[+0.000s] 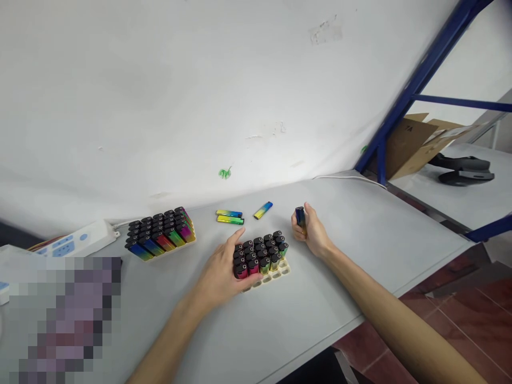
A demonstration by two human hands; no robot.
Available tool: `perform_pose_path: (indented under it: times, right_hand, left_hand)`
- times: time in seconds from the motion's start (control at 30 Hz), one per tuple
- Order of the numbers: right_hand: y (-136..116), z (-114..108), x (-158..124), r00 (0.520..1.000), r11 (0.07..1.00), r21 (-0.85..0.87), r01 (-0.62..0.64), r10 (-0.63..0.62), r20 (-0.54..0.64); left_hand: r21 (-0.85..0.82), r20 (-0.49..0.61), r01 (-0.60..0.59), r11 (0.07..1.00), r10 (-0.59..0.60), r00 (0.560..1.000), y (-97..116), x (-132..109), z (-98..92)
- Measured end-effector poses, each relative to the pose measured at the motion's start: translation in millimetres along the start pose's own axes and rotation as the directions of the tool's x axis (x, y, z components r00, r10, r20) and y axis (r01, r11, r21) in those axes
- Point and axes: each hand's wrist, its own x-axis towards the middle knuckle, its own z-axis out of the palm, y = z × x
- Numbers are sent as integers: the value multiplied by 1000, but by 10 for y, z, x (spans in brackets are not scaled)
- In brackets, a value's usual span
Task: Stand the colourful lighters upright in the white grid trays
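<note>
In my right hand (314, 232) a dark blue and gold lighter (300, 218) is held upright, to the right of a partly filled tray (276, 274). My left hand (224, 266) lies against that tray's left side, thumb in front and fingers spread. Black-topped lighters (262, 253) stand in the tray's back rows; its front row shows bare slots. Behind the tray, two yellow-green-blue lighters (230, 218) lie side by side, and one blue-yellow lighter (263, 210) lies apart from them. A second tray (188, 242) at the left is packed with colourful lighters (160, 234).
A white power strip (76, 240) sits at the far left, near a blurred-out patch. The wall (200, 106) rises behind the grey table (340, 213). To the right are a blue metal frame (400, 106), a cardboard box (416, 144) and a black device (464, 170).
</note>
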Motion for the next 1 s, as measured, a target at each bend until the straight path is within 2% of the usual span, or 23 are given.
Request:
perform_pose_path:
  times: [0.23, 0.6, 1.0]
  right_hand:
    - [4, 19, -16, 1000, 988, -155, 18, -17, 8]
    - [-5, 36, -34, 1000, 975, -220, 11, -7, 16]
    - [-38, 65, -74, 998, 939, -340, 56, -40, 54]
  left_hand:
    - [8, -15, -27, 1000, 27, 1000, 12, -11, -14]
    - [12, -2, -20, 1000, 20, 1000, 23, -5, -9]
    - [19, 9, -15, 1000, 14, 1000, 40, -3, -22]
